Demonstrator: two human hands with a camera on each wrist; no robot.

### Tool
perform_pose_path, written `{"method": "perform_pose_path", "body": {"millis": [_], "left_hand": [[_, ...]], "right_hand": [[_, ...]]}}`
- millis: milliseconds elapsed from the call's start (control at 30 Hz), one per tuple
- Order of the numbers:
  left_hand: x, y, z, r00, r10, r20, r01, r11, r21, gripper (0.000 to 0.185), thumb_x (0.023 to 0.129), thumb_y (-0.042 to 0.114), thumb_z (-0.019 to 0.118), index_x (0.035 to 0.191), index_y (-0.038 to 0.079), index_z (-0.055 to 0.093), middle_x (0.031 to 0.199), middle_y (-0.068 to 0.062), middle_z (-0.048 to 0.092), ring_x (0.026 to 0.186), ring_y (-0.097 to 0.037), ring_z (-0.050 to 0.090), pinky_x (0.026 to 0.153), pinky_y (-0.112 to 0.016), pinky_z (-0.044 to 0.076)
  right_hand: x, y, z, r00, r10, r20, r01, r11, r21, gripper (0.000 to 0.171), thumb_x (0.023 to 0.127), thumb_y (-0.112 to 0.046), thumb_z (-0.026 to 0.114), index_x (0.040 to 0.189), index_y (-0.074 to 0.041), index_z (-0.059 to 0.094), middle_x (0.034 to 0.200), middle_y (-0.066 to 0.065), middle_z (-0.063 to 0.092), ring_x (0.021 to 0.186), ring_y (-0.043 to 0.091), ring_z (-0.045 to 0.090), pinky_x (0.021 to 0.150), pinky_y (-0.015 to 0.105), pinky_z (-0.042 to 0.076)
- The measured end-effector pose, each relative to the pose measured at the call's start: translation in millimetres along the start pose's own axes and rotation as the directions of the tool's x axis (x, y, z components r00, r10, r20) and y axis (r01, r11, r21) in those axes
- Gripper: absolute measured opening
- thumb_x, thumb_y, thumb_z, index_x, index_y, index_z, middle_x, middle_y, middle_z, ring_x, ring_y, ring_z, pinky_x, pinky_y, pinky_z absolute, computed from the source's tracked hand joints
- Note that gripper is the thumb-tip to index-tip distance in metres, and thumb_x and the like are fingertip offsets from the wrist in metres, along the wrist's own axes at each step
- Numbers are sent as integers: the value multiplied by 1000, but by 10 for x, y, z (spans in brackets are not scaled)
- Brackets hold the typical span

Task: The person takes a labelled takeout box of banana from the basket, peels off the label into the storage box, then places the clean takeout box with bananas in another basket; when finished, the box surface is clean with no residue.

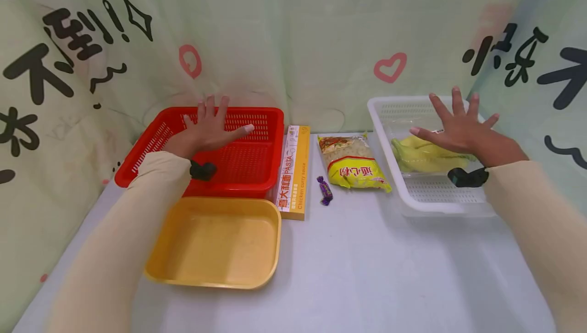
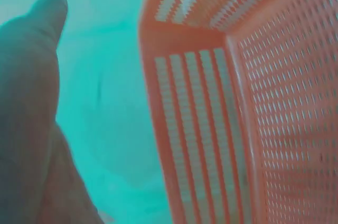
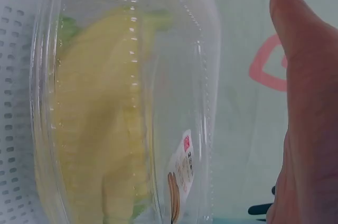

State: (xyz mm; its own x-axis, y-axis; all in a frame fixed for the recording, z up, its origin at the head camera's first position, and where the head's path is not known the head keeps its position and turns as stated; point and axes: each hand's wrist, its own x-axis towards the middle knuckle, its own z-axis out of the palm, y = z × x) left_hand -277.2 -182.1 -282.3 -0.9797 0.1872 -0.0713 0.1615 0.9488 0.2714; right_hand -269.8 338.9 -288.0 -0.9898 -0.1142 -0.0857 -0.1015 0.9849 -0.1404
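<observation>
Two bare hands hover over a pale table, both spread flat with fingers apart and holding nothing. The left hand (image 1: 208, 129) floats above a red basket (image 1: 257, 170); the right hand (image 1: 458, 124) floats above a white basket (image 1: 440, 205), right over a clear plastic box of bananas (image 1: 424, 154) lying inside it. From the right wrist view the box is see-through, thin and ribbed, with a small label, and the yellow fruit fills most of it. It is probably light and a little springy, likely to dent or pop open if squeezed hard, and smooth enough to slip, so a hold across its two long sides looks safest. The red basket seems stiff and light, easiest to take by its rim. Between the hands lie a pasta box (image 1: 293, 172), a yellow bag of noodles (image 1: 355, 167) and a purple sweet (image 1: 325, 190); nearer the person than the left hand sits a yellow tray (image 1: 183, 266). Whether either palm touches anything beneath cannot be told. The far end of the banana box is hidden under the right hand, and the left wrist view is blurred and tinted.
</observation>
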Motion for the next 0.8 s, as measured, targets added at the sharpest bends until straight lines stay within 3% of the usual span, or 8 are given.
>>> {"method": "perform_pose_path", "body": {"millis": [200,400,600,700,800], "left_hand": [[54,246,-6,982,138,-127,-150,984,-92,100,88,46,66,156,13,1,161,-14,6,146,-34,5,113,-59,16],[14,717,35,974,198,-111,-219,950,-225,96,90,37,68,158,18,3,162,-1,10,146,-21,10,111,-44,30],[-30,1117,175,959,266,-92,-282,893,-351,88,94,33,64,158,18,5,162,1,12,146,-18,15,112,-39,30],[-44,1260,273,956,281,-82,-289,865,-409,84,95,32,62,158,16,8,162,-1,14,146,-18,17,112,-40,29],[-63,1406,364,961,266,-76,-271,846,-460,81,96,33,61,157,16,11,161,0,17,145,-18,20,112,-40,30]], "right_hand": [[0,120,-25,998,-33,-46,36,998,55,100,89,-67,44,155,-10,-7,150,33,-26,129,62,-24,88,84,-9],[-67,369,-47,996,-75,-58,83,985,154,94,94,-56,47,155,-4,-2,152,37,-8,135,61,-6,94,82,5],[-172,551,-36,999,-38,-23,44,957,286,88,96,-51,47,156,-16,-7,154,34,1,126,64,20,85,83,24],[-236,608,-9,1000,-6,-15,10,945,326,88,96,-54,47,156,-22,-9,148,38,16,114,66,35,74,77,40],[-273,654,23,999,24,-36,-10,939,344,90,95,-56,47,156,-22,-9,142,39,25,104,65,43,63,71,47]]}}
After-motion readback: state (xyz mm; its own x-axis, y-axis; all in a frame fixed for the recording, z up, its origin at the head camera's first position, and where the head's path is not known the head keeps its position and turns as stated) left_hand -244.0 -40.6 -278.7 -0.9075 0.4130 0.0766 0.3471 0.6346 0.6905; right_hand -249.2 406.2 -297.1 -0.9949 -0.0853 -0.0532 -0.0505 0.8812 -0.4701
